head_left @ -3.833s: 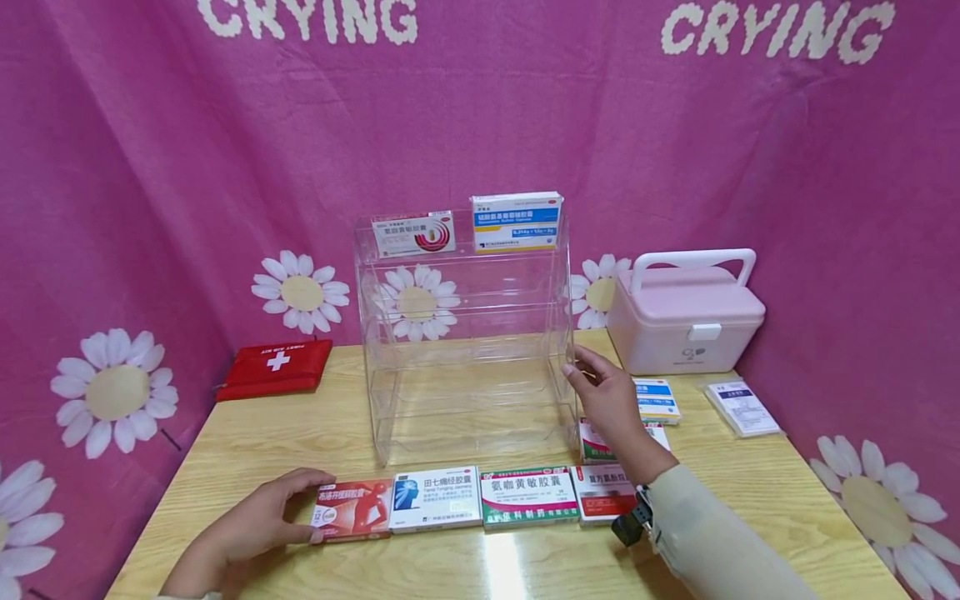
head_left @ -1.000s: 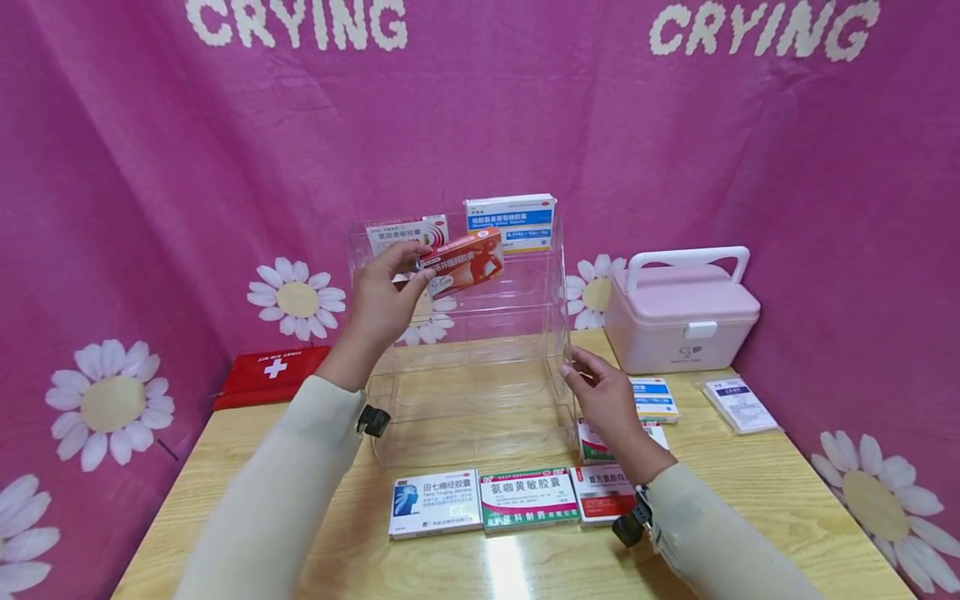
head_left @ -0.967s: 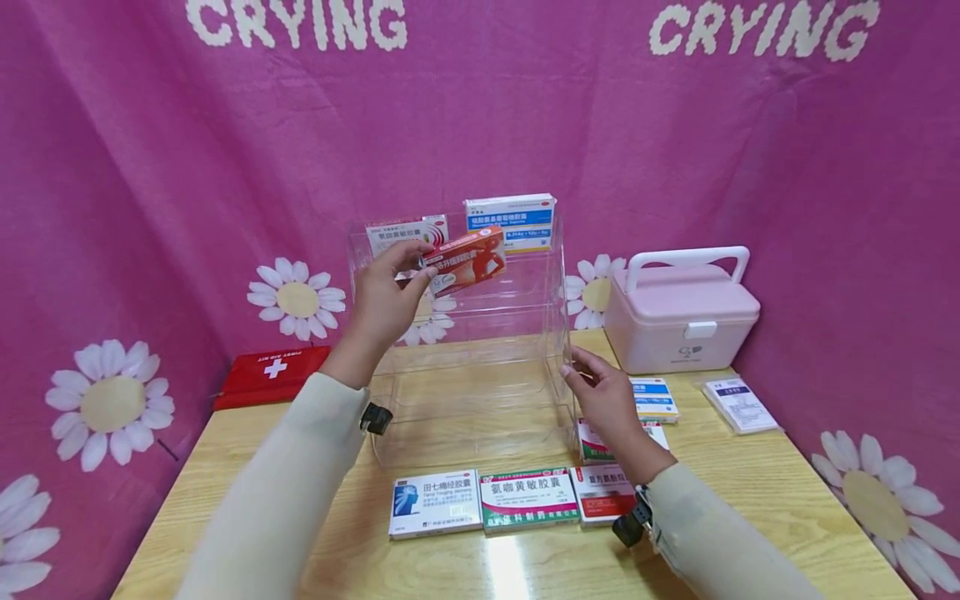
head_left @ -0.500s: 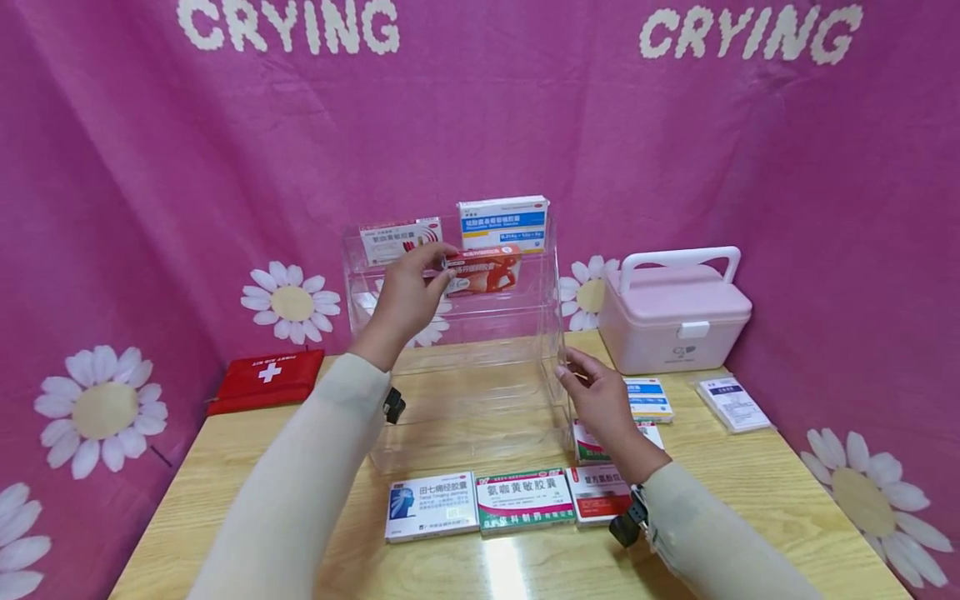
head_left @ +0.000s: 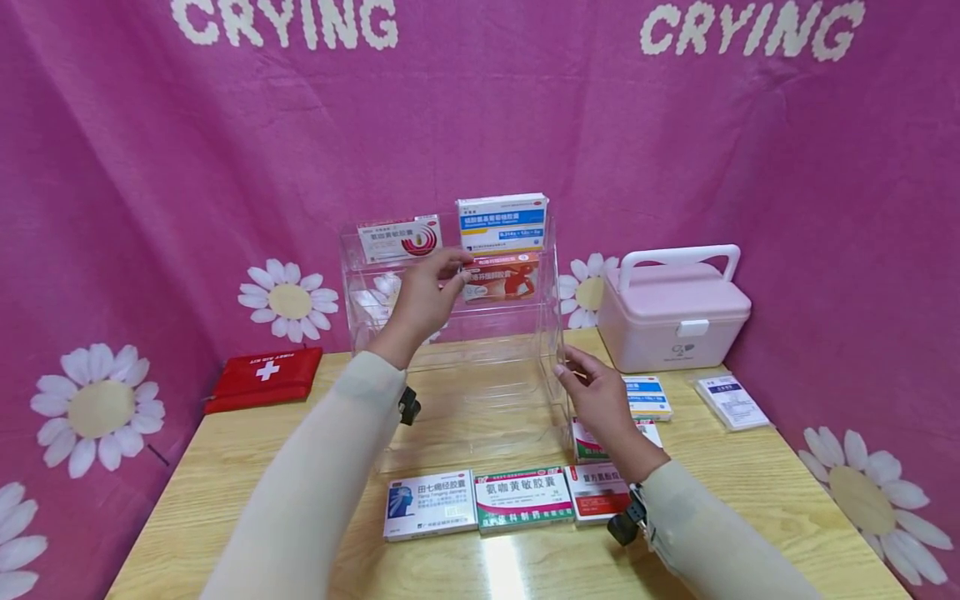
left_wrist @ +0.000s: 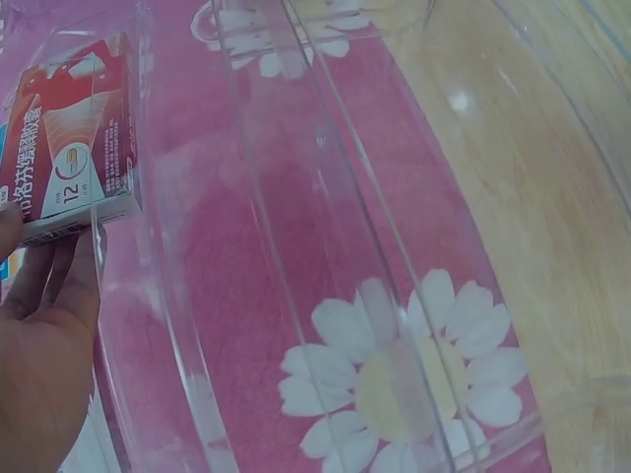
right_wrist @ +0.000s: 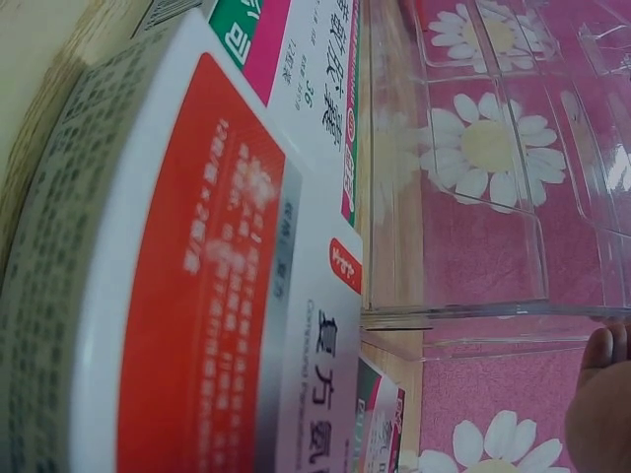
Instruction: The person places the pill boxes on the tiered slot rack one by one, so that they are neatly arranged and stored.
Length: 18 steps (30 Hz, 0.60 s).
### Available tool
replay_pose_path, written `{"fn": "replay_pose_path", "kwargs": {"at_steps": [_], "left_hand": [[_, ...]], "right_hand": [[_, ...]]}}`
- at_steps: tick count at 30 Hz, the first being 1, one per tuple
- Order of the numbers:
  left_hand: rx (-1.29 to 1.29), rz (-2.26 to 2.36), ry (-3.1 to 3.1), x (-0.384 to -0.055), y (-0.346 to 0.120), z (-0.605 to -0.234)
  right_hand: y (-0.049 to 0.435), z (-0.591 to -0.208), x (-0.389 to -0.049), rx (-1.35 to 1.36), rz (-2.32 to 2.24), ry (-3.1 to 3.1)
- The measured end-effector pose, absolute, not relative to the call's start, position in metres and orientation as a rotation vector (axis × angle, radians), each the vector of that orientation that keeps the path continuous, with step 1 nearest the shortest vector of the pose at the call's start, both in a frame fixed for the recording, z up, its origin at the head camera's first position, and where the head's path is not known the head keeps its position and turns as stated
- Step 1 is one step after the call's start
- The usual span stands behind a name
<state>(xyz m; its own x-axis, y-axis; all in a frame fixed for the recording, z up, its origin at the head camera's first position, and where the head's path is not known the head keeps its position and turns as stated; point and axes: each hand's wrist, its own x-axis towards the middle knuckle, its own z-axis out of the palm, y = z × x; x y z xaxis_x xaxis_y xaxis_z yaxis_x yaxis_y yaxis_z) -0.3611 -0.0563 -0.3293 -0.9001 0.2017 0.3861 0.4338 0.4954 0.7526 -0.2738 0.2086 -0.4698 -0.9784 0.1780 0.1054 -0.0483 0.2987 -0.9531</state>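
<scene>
The left hand [head_left: 426,302] pinches the left end of an orange-red box [head_left: 516,280] between thumb and fingers, at the second tier of a clear rack [head_left: 498,364]. The right hand [head_left: 597,398], loosely parted, touches the rack's right side. The left arm reaches upward; the right forearm stays low. A blue-and-white box [head_left: 502,225] and a white-and-red box [head_left: 399,240] stand in the top tier.

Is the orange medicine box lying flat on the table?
No, the left hand is holding the orange box up at the clear rack.
</scene>
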Motion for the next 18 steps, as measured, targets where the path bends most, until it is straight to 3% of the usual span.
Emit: {"fn": "replay_pose_path", "kwargs": {"at_steps": [18], "left_hand": [[-0.504, -1.365, -2.578, -0.3640, -0.0495, -0.3305]], "right_hand": [[0.2088, -0.4694, -0.2731, -0.111, 1.759, -2.356]]}}
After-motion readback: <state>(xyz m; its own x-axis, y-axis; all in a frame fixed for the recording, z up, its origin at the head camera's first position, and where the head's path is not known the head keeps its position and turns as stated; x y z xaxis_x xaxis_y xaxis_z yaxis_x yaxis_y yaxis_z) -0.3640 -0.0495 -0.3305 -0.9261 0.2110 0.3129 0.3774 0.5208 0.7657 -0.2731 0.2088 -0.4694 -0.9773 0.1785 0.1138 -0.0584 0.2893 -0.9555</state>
